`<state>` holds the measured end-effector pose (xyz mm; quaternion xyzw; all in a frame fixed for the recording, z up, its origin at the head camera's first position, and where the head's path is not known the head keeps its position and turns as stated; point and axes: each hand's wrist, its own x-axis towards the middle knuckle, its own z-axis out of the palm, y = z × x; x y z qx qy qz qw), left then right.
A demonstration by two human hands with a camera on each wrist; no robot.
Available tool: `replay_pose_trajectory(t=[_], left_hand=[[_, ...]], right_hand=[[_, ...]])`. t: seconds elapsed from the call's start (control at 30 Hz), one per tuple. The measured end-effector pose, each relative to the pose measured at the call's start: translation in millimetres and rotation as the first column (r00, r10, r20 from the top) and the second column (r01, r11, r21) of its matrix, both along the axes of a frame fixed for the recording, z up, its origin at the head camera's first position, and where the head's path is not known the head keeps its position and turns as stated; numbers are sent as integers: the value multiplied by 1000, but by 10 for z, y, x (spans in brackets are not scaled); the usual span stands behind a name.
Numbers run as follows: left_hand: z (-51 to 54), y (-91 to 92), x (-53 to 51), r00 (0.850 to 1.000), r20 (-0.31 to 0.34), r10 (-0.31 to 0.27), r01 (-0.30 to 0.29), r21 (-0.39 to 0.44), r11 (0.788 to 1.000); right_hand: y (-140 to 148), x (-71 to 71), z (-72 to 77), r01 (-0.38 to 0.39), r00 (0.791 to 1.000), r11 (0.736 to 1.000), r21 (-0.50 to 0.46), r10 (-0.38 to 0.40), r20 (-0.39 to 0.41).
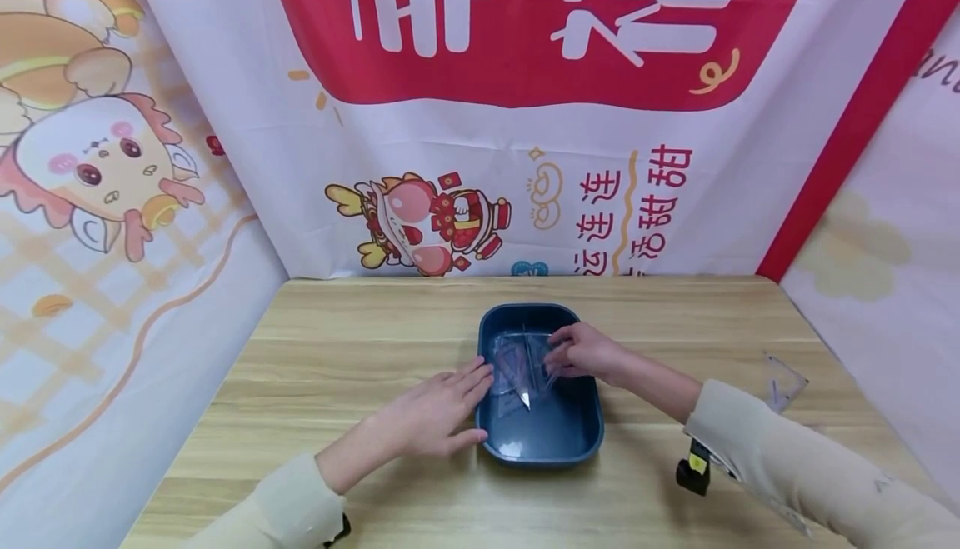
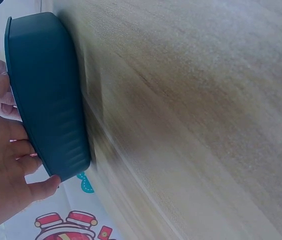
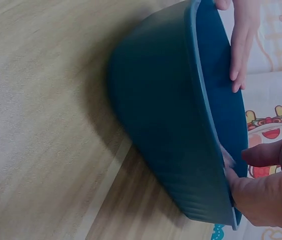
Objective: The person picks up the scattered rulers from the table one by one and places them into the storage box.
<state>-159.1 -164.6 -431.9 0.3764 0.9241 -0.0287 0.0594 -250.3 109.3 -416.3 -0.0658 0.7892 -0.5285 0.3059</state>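
A dark blue rectangular bin (image 1: 543, 441) stands on the table. Inside lie see-through plastic pieces (image 1: 512, 361), one with a triangular outline like a set square, and a thin item with a pale pointed tip (image 1: 524, 400). My left hand (image 1: 442, 407) rests on the bin's left rim with fingers spread and fairly straight; the left wrist view has its fingertips along the outer wall (image 2: 51, 100). Over the right rim reaches my right hand (image 1: 581, 351), its curled fingers pinching a clear plastic piece (image 1: 553, 376), mostly hidden by the hand and rim in the right wrist view.
On the wood-grain table (image 1: 360, 324), a clear angular plastic piece (image 1: 784, 384) lies to the right, beyond my right forearm. Printed cloth (image 1: 420, 132) hangs along the table's back edge and both sides.
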Motion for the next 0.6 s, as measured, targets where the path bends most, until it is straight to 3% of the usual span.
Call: replay_pose_trajectory(t=[0.27,0.6], left_hand=[[13,5,-15,1000,30,6,-7,18,1000],[16,-1,-2,1000,21,-4,3,23,1000]], right_hand=[[59,25,94,-5,991,993,121,21,-131],[422,125,301,-113,968,992,55,122,-221]])
